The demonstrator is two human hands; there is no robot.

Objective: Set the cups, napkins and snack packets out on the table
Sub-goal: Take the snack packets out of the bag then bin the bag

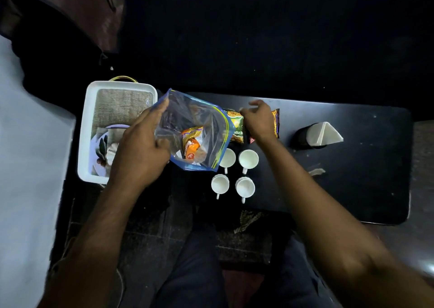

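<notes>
My left hand (141, 143) holds a clear zip bag (199, 124) with a blue rim open above the black table (352, 167). An orange snack packet (191, 145) lies inside the bag. My right hand (257, 120) rests on snack packets at the back of the table: a green one (236, 126) and a dark one with an orange edge (276, 122). Several white cups (248, 158) stand in two rows in front of the packets, handles toward me. White napkins (325, 133) sit in a dark holder at the right.
A white tray (90, 129) at the table's left end holds a woven mat, a plate and cloth. A small scrap (317, 171) lies right of the cups. My legs are below the table's near edge. A dark bag sits at the top left.
</notes>
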